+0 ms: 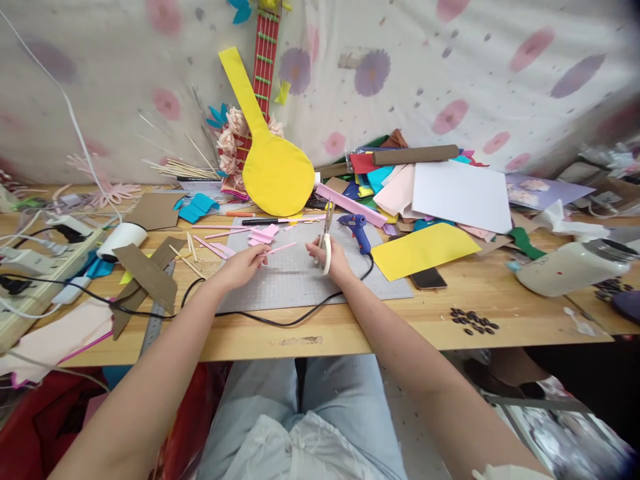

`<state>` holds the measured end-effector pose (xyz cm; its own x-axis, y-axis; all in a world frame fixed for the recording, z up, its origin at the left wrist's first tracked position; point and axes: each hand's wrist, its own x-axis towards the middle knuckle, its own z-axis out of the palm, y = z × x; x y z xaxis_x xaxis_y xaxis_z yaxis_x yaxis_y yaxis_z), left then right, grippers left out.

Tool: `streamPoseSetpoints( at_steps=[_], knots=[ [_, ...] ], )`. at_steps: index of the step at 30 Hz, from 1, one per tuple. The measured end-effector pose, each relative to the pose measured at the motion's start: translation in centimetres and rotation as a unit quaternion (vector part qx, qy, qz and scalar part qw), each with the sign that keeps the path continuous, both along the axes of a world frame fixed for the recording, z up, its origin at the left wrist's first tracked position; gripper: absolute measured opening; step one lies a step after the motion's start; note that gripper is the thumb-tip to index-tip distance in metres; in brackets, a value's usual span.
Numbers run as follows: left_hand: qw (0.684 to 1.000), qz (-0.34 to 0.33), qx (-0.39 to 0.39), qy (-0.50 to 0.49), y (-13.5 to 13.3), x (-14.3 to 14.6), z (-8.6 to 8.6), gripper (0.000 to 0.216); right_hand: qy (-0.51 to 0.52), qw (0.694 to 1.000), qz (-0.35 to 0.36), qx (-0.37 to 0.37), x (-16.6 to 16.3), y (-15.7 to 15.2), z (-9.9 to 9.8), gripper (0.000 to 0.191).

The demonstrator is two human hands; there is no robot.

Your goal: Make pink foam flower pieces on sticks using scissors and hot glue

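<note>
A long wooden table (350, 330) runs across the view, crowded with craft scraps. A grey cutting mat (300, 280) lies at its middle, with a black cord crossing its near edge. Behind the mat leans a yellow guitar-shaped cutout (277, 173). To the right lie a white sheet (463, 197) and a yellow sheet (425, 250), and a blue glue gun (357, 230) rests at the mat's far right corner. Both hands are over the mat. The right hand (333, 259) has its fingers closed through the white handles of the scissors (327, 233), blades pointing away. The left hand (245, 265) pinches one end of a thin pink strip (280, 249), which reaches toward the scissors
</note>
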<state>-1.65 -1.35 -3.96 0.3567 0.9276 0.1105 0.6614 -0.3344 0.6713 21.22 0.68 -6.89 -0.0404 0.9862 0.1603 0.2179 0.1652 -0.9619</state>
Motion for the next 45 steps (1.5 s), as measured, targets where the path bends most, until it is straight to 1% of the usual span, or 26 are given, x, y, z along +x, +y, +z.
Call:
streamPoseSetpoints(
  at_steps=[2, 4, 8, 10, 12, 14, 16, 18, 21, 23, 27, 30, 35, 39, 45],
  knots=[
    [0.999, 0.001, -0.001, 0.035, -0.1, -0.1, -0.3, 0.025, 0.061, 0.998, 0.030, -0.012, -0.6, -0.1, 0.3, 0.037],
    [0.998, -0.006, 0.002, 0.056, -0.3, 0.4, -0.5, 0.025, 0.085, 0.995, 0.041, -0.012, -1.2, -0.2, 0.5, 0.038],
    [0.997, -0.032, 0.025, 0.071, -0.6, 2.5, -0.4, 0.027, 0.065, 0.997, 0.040, 0.005, -1.8, -0.2, 0.1, 0.036],
    [0.996, -0.041, 0.036, 0.076, -0.7, 3.9, -0.3, 0.029, 0.054, 0.997, 0.058, 0.017, -1.8, -0.2, -0.1, 0.036],
    [0.995, -0.035, 0.049, 0.081, -0.6, 5.1, -0.3, 0.029, 0.038, 0.996, 0.072, 0.026, -1.7, -0.3, -0.1, 0.037],
    [0.995, -0.016, 0.064, 0.072, -0.4, 5.6, -0.3, 0.029, 0.012, 0.997, 0.067, 0.032, -1.1, -0.4, 0.2, 0.037],
    [0.997, -0.005, 0.065, 0.033, -0.2, 5.4, -0.3, 0.028, -0.041, 0.997, 0.040, 0.042, -0.3, -0.4, 0.5, 0.036],
    [0.999, -0.008, 0.045, -0.026, -0.1, 4.7, -0.3, 0.027, -0.128, 0.989, 0.022, 0.067, 0.6, -0.4, 0.7, 0.034],
    [0.995, -0.017, 0.021, -0.093, -0.2, 3.2, 0.3, 0.026, -0.257, 0.957, 0.049, 0.126, 1.2, -0.6, 1.0, 0.033],
    [0.992, -0.018, 0.017, -0.123, -0.4, 2.4, 1.1, 0.024, -0.299, 0.936, 0.081, 0.166, 1.0, -0.9, 1.1, 0.031],
    [0.985, -0.007, 0.019, -0.173, -0.9, 1.7, 2.7, 0.021, -0.325, 0.909, 0.127, 0.227, -0.1, -1.6, 1.0, 0.028],
    [0.985, -0.007, 0.027, -0.171, -1.3, 1.7, 3.3, 0.019, -0.333, 0.901, 0.125, 0.250, -0.6, -1.7, 0.9, 0.029],
    [0.984, -0.029, 0.017, -0.177, -1.3, 1.8, 2.6, 0.016, -0.345, 0.897, 0.109, 0.256, -0.8, -1.7, 0.7, 0.030],
    [0.985, -0.024, 0.031, -0.169, -1.0, 1.9, 2.0, 0.015, -0.347, 0.899, 0.108, 0.242, -1.0, -1.9, 0.7, 0.032],
    [0.983, -0.027, 0.049, -0.175, -1.1, 2.1, 2.1, 0.015, -0.334, 0.911, 0.105, 0.219, -1.2, -2.2, 0.6, 0.034]
  ],
)
